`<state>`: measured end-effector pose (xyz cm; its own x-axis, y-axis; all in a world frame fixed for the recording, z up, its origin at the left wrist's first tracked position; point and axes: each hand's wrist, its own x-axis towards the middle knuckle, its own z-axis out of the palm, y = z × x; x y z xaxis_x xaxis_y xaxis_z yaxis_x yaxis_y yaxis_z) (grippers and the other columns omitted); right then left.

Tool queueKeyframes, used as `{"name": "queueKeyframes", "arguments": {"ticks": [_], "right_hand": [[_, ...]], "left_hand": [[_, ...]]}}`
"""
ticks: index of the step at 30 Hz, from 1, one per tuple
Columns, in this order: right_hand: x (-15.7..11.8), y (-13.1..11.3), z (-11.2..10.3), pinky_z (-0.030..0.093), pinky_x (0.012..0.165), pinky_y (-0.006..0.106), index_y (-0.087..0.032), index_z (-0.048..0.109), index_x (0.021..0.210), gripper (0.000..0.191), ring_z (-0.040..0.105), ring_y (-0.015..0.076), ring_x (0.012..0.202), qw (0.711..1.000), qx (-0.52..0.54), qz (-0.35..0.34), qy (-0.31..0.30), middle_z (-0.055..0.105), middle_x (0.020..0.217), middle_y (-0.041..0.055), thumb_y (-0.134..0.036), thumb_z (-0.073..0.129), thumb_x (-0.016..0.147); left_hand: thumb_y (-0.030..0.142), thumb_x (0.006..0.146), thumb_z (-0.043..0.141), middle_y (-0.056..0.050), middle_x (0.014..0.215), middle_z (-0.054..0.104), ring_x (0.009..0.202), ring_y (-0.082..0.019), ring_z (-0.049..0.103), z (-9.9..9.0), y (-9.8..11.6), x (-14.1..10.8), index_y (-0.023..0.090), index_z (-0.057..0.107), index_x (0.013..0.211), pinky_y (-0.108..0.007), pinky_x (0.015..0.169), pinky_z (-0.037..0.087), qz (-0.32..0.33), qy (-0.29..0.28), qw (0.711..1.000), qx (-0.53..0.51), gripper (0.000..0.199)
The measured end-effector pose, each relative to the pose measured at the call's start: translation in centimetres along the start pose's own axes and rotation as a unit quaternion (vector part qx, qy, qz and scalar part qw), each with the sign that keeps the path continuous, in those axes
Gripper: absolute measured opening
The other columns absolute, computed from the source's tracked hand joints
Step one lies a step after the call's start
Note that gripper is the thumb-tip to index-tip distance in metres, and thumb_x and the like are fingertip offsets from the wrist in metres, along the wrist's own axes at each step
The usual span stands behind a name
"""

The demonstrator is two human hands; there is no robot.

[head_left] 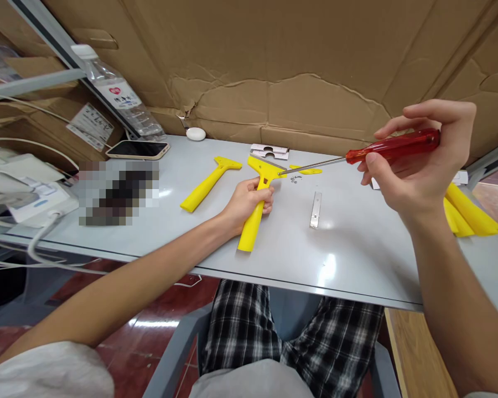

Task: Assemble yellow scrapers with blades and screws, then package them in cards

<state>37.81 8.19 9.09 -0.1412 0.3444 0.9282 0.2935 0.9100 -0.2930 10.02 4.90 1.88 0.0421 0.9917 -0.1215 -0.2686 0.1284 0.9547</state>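
My left hand [249, 203] is wrapped round the neck of a yellow scraper [252, 226], its wide head pointing away and its handle towards me. In my right hand [415, 171] is a screwdriver with a red handle [398, 146]; the tip of its long shaft meets the right part of the scraper's head, at a small screw. Behind that head lies a silver blade holder in a white packet [269, 151]. Small screws [295, 179] and a yellow piece [311, 170] lie right of it. Nearer me rests a flat metal plate [316, 210].
Another yellow scraper [209, 185] lies left of my left hand. More yellow handles [473, 213] are at the right. A phone [139, 149], a bottle [122, 97], a white oval object [196, 134] and cables [41, 243] stand or lie left and back. Cardboard [274, 66] borders the grey table [357, 249].
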Motion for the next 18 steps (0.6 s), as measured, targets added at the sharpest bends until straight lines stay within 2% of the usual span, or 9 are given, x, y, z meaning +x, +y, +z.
{"name": "queueKeyframes", "arguments": {"ticks": [4,6,9,13,16,18], "right_hand": [[-0.1,-0.4,0.2,0.059,0.040,0.037,-0.039,0.064,0.126,0.043,0.071,0.0214,0.069,0.999,-0.002,0.044,-0.007,0.067,0.102,0.0014,-0.038,0.085,0.089],[-0.2,-0.1,0.3,0.056,0.038,0.034,-0.036,0.064,0.122,0.043,0.069,0.0187,0.060,0.999,-0.004,0.036,-0.004,0.069,0.095,-0.0003,-0.039,0.088,0.087],[-0.3,0.8,0.2,0.054,0.037,0.031,-0.032,0.065,0.113,0.043,0.068,0.0169,0.056,0.999,-0.032,0.004,0.015,0.066,0.086,-0.0022,-0.046,0.092,0.083],[-0.3,1.4,0.0,0.058,0.041,0.031,-0.035,0.064,0.118,0.043,0.070,0.0168,0.063,1.000,-0.018,-0.010,0.003,0.066,0.092,-0.0015,-0.052,0.087,0.086],[-0.1,1.2,-0.1,0.064,0.049,0.036,-0.037,0.063,0.124,0.046,0.075,0.0223,0.085,1.000,0.017,-0.006,-0.012,0.066,0.114,0.0028,-0.053,0.085,0.086],[0.0,1.0,-0.1,0.064,0.050,0.036,-0.037,0.063,0.126,0.047,0.074,0.0242,0.092,1.000,0.018,-0.019,-0.010,0.064,0.118,0.0033,-0.052,0.085,0.086]], "left_hand": [[0.013,0.056,0.078,0.004,0.058,0.050,0.050,-0.008,0.043,0.0,0.1,-0.1,0.018,0.058,0.074,-0.022,0.046,0.036,-0.001,0.002,1.000,0.005,0.027],[0.013,0.057,0.078,0.004,0.058,0.050,0.050,-0.008,0.044,0.0,0.1,-0.1,0.017,0.058,0.074,-0.022,0.047,0.037,-0.001,0.001,1.000,0.006,0.026],[0.013,0.057,0.077,0.004,0.057,0.049,0.049,-0.007,0.043,0.0,0.0,-0.1,0.017,0.058,0.074,-0.022,0.046,0.035,-0.003,0.000,1.000,0.007,0.026],[0.014,0.057,0.077,0.003,0.058,0.051,0.049,-0.007,0.044,-0.1,0.0,-0.1,0.018,0.057,0.072,-0.022,0.046,0.035,0.001,-0.002,1.000,0.005,0.026],[0.013,0.056,0.076,0.002,0.059,0.052,0.049,-0.007,0.043,-0.1,0.0,-0.1,0.017,0.058,0.073,-0.022,0.046,0.034,0.003,-0.003,1.000,0.005,0.024],[0.013,0.057,0.075,0.003,0.058,0.051,0.049,-0.007,0.043,-0.1,0.0,-0.1,0.017,0.058,0.074,-0.022,0.046,0.034,-0.001,-0.005,1.000,0.007,0.024]]}}
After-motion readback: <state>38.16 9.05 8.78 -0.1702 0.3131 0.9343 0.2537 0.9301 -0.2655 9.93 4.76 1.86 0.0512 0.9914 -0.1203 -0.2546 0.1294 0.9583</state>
